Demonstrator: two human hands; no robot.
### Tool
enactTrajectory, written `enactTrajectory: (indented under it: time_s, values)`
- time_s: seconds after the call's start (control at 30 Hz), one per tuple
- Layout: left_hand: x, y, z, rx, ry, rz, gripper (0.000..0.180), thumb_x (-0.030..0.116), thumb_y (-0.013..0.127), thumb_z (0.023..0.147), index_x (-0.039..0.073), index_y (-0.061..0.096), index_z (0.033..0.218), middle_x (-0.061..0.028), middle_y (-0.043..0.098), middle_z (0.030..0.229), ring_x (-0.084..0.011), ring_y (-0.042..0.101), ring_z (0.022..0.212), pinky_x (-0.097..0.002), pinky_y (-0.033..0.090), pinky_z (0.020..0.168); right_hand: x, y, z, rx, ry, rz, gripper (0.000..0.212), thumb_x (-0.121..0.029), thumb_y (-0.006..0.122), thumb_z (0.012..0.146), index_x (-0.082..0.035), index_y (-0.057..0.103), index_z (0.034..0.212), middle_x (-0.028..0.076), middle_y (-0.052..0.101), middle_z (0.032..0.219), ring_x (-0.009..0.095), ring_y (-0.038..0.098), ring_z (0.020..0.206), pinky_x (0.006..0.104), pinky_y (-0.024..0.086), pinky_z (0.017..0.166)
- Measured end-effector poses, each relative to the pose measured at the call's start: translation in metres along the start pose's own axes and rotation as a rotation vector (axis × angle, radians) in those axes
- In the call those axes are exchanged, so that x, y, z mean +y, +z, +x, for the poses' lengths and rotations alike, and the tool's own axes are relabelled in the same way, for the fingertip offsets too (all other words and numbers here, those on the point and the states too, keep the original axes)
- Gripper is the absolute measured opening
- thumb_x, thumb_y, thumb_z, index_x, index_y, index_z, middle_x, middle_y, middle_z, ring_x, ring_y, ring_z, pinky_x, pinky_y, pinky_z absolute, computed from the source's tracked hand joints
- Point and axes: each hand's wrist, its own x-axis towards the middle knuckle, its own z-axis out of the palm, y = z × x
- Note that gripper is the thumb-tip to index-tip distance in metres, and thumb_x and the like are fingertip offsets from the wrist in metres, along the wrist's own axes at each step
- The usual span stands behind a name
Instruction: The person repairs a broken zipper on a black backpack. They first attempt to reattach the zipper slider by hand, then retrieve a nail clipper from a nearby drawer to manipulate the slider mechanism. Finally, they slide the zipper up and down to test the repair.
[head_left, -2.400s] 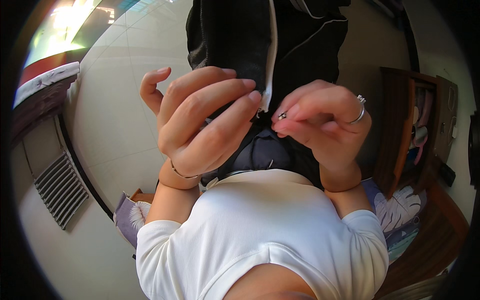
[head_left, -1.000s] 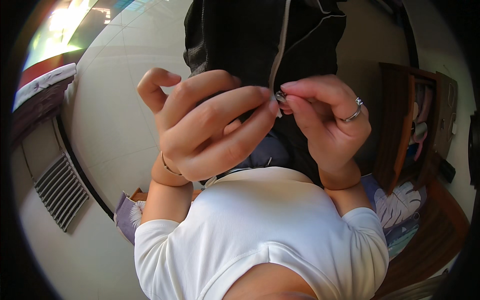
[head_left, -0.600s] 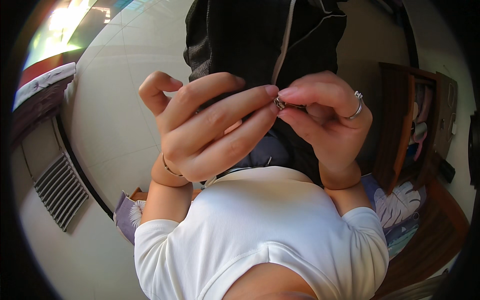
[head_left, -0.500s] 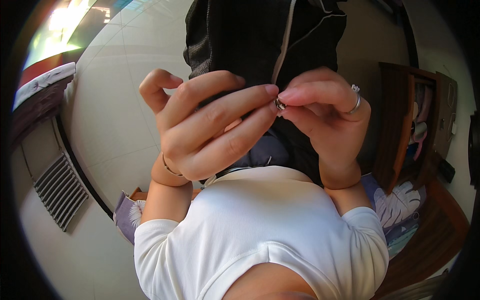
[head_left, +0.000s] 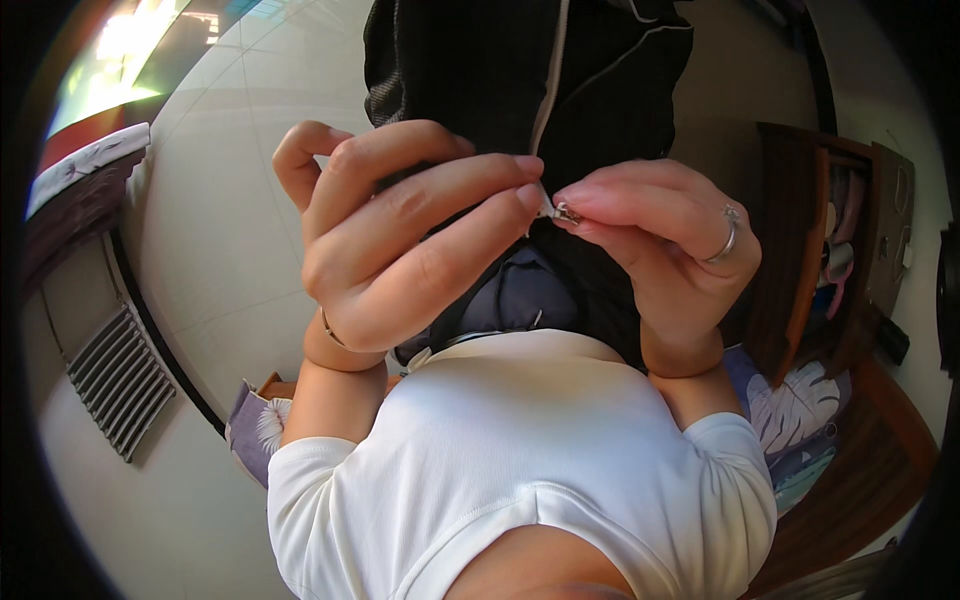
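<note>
Between the pinched thumb and forefinger of my right hand [head_left: 690, 225], which wears a ring, is a small silvery metal piece [head_left: 567, 213] that looks like a zip slider. My left hand [head_left: 400, 235], with a thin bracelet at its wrist, pinches a narrow whitish strip [head_left: 545, 206] just left of the metal piece. Strip and metal piece meet in the gap between the fingertips. Below the hands, across my lap, lies a black cloth item [head_left: 480, 70] with a pale zip line running down it. Its exact kind cannot be made out.
A wooden cabinet [head_left: 785, 240] with open shelves of small items stands on the right, beside patterned purple bedding [head_left: 795, 405]. On the left are a pale tiled floor [head_left: 210, 200], a ribbed radiator [head_left: 122, 380] and a cloth-covered ledge [head_left: 85, 180] near a bright window.
My hands have drawn slightly apart, the left moving left and the right moving a little right. The whitish strip now shows between the fingertips, and the metal piece is more exposed.
</note>
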Motion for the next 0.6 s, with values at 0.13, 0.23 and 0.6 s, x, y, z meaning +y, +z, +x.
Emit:
enactTrajectory:
  time_s: [0.13,0.23,0.6]
  values:
    - [0.0,0.002,0.0,0.014,0.009,0.001,0.019,0.01,0.071,0.066,0.008,0.063,0.083,-0.006,0.067,0.079,-0.0232,0.057,0.073,-0.033,0.033,0.069,0.002,0.002,-0.001,0.004,-0.013,-0.001,0.022,0.003,0.071,0.067,-0.004,0.066,0.087,0.011,0.064,0.08,0.02,0.063,0.071,0.024,0.051,0.06]
    - [-0.001,0.001,-0.001,0.029,0.014,0.011,0.02,0.009,0.071,0.064,0.008,0.063,0.082,-0.0058,0.067,0.078,-0.0231,0.057,0.072,-0.0329,0.034,0.069,-0.003,0.0,0.001,-0.011,-0.01,-0.033,0.023,0.003,0.071,0.066,-0.004,0.066,0.087,0.01,0.064,0.08,0.019,0.062,0.069,0.0235,0.05,0.058]
    - [0.001,0.0,0.0,-0.004,0.016,0.027,0.019,0.009,0.072,0.065,0.009,0.063,0.082,-0.005,0.067,0.078,-0.0228,0.056,0.073,-0.0332,0.034,0.069,-0.009,0.003,0.0,0.05,0.04,-0.107,0.026,0.009,0.072,0.061,-0.004,0.064,0.083,0.01,0.062,0.077,0.014,0.059,0.065,0.0169,0.043,0.051]
